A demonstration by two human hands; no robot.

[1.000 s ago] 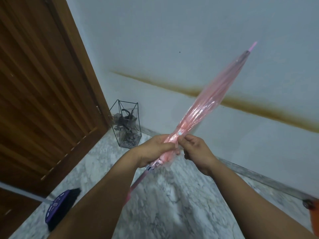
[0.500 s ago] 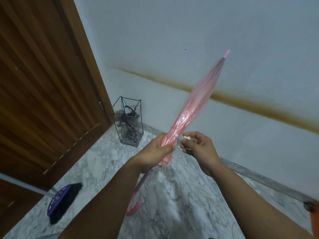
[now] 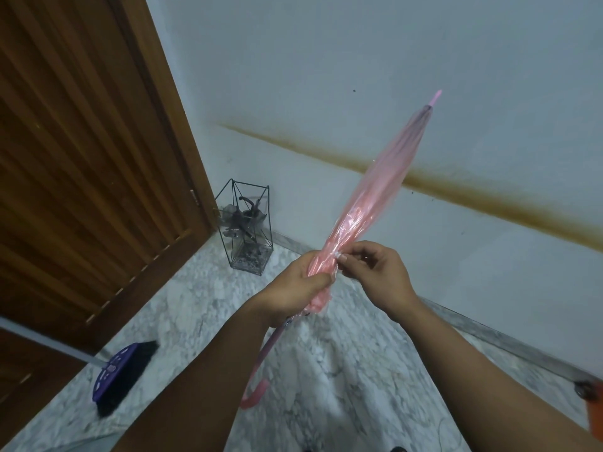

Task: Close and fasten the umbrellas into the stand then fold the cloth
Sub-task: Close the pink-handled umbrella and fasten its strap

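A closed pink translucent umbrella point(image 3: 375, 203) runs diagonally through the middle of the frame, its pale pink tip pointing to the upper right against the white wall point(image 3: 424, 53) and its curved pink handle hanging at lower centre over the marble floor point(image 3: 342, 370). The left hand point(image 3: 295, 283) has its grip wrapped round the gathered canopy just above the bunched lower edge, and the left forearm hides part of the shaft, so only a short stretch and the hooked end show below it. The right hand point(image 3: 375, 275), touching the canopy from the right, pinches something small and whitish at the canopy's side between thumb and fingertips; it looks like the fastening strap or its snap, but it is too small to tell for sure. In the corner at centre left, beside the wooden door point(image 3: 81, 158), stands a black wire umbrella stand point(image 3: 249, 228), well apart from the hands; a dark hooked handle and greyish folded material sit inside it, hard to make out. A purple-backed broom point(image 3: 122, 373) with black bristles lies at lower left, its pale handle cut off by the left edge. A brown stain point(image 3: 456, 187) streaks across the wall. At the right edge an orange object point(image 3: 595, 415) is mostly cut off and cannot be identified.
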